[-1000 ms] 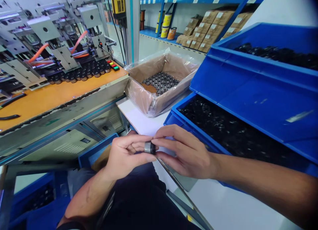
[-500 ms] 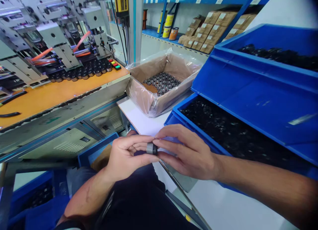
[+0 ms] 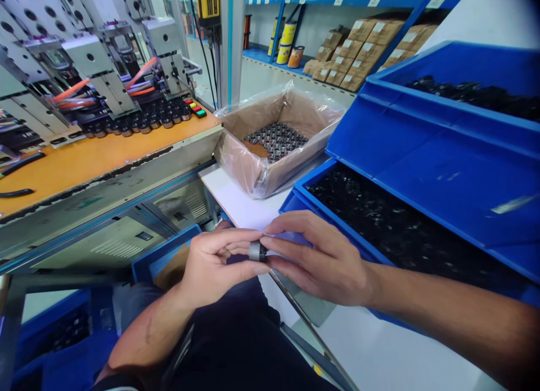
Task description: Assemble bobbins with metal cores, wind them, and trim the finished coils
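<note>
Between my hands, over my lap, is a small stator core (image 3: 255, 251), a grey ribbed metal ring with a black end facing right. My left hand (image 3: 215, 261) grips its grey side, thumb below and fingers above. From the right, the fingertips of my right hand (image 3: 316, 253) close on the black end. My right index finger meets the left fingertips just above the part. The inner face of the part is hidden.
A plastic-lined carton (image 3: 240, 169) of similar parts stands ahead on a white table (image 3: 230, 195). Blue bins (image 3: 426, 132) of black parts are stacked at right. At left is a machine (image 3: 90, 56) over an orange worktop (image 3: 105, 154) with rows of cylindrical parts (image 3: 145, 121) and pliers (image 3: 19, 193).
Both hands keep nearly the same place and grip. The stator core appears slightly turned between the fingers. Upper parts of the machine at left have shifted.
</note>
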Demonstrator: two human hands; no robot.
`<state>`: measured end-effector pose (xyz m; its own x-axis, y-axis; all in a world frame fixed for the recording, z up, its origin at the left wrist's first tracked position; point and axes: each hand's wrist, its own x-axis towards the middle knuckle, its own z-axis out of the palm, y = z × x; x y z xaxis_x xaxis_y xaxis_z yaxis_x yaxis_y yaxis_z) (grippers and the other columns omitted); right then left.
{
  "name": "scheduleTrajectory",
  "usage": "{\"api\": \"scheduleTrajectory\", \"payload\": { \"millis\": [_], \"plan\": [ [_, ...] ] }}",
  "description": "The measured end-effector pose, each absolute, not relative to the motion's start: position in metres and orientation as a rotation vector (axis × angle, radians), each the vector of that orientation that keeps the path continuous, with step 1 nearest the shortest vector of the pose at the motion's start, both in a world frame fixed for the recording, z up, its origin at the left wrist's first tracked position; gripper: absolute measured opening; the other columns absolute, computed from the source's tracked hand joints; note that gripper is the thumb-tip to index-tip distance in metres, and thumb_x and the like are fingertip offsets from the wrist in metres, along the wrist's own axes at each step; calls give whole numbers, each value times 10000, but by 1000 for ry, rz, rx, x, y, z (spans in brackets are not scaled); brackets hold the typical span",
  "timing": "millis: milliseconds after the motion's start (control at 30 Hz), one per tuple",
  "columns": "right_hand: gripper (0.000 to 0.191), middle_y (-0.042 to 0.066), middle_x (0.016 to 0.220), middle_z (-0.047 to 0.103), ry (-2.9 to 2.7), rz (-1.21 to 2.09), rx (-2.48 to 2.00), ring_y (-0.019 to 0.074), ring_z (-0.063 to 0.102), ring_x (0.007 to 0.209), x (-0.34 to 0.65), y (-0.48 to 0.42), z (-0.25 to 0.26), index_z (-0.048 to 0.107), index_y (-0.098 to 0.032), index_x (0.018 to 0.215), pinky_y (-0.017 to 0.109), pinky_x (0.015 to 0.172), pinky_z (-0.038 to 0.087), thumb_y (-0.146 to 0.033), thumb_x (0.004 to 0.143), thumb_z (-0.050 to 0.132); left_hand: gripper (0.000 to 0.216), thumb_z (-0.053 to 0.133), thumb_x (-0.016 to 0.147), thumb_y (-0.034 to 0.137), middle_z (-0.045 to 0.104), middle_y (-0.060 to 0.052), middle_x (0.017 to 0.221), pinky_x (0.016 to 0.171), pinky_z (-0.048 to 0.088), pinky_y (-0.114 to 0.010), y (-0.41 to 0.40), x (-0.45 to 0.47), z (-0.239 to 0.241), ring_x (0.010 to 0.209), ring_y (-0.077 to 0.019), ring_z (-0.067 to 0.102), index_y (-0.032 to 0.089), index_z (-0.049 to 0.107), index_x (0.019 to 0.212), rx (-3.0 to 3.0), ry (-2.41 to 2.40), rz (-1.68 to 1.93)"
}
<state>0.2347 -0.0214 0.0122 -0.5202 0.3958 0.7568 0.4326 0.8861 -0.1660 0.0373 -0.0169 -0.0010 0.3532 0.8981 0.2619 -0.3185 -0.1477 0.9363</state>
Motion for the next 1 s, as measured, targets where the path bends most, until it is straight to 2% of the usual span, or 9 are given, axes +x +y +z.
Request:
{"api": "scheduleTrajectory", "payload": {
  "millis": [200, 333, 433, 533, 667, 900, 1000],
  "plan": [
    [201, 144, 1012, 614, -2188, -58, -559, 191, 610, 1006, 234, -20, 14, 592, -70, 1092, 355, 818, 582, -152, 913, 630, 469, 826, 602, -23, 800, -19, 820, 661, 608, -170, -17, 37, -2, 677, -136, 746, 222, 784, 1001, 1239, 575, 1135],
    [155, 122, 1008, 627, -2200, -78, -578, 172, 624, 1010, 234, -20, 14, 604, -112, 1075, 320, 794, 591, -124, 921, 605, 487, 819, 596, -42, 800, -21, 834, 674, 605, -157, -18, 37, -1, 716, -140, 755, 226, 784, 1001, 1212, 592, 1113],
    [164, 129, 1000, 631, -2190, -81, -568, 177, 629, 996, 235, -20, 15, 603, -96, 1073, 332, 799, 595, -150, 919, 619, 489, 817, 595, -45, 800, -12, 833, 661, 602, -147, -19, 38, -1, 700, -131, 753, 233, 785, 996, 1204, 574, 1119],
    [163, 130, 1021, 630, -2202, -78, -564, 177, 623, 1037, 235, -20, 15, 610, -98, 1072, 312, 811, 594, -121, 911, 617, 467, 835, 587, -16, 801, -30, 845, 690, 616, -183, -18, 38, -1, 724, -152, 756, 212, 785, 992, 1218, 605, 1120],
    [176, 123, 1034, 623, -2206, -72, -582, 168, 613, 1037, 235, -21, 15, 592, -102, 1093, 331, 822, 591, -137, 922, 611, 433, 852, 587, 27, 798, -54, 826, 652, 619, -203, -18, 37, -2, 687, -164, 750, 179, 784, 986, 1238, 634, 1128],
    [125, 106, 1032, 613, -2196, -90, -592, 152, 602, 1034, 235, -21, 12, 626, -88, 1040, 310, 857, 566, -132, 924, 613, 483, 837, 585, -19, 799, -18, 818, 643, 589, -141, -18, 37, -1, 687, -125, 740, 225, 784, 998, 1264, 598, 1147],
    [113, 86, 1016, 620, -2191, -109, -613, 139, 603, 1025, 234, -21, 12, 639, -114, 1032, 289, 851, 567, -153, 928, 619, 462, 842, 581, -7, 800, -25, 825, 638, 607, -175, -18, 37, 0, 665, -139, 739, 215, 788, 983, 1250, 612, 1134]
  ]
}}
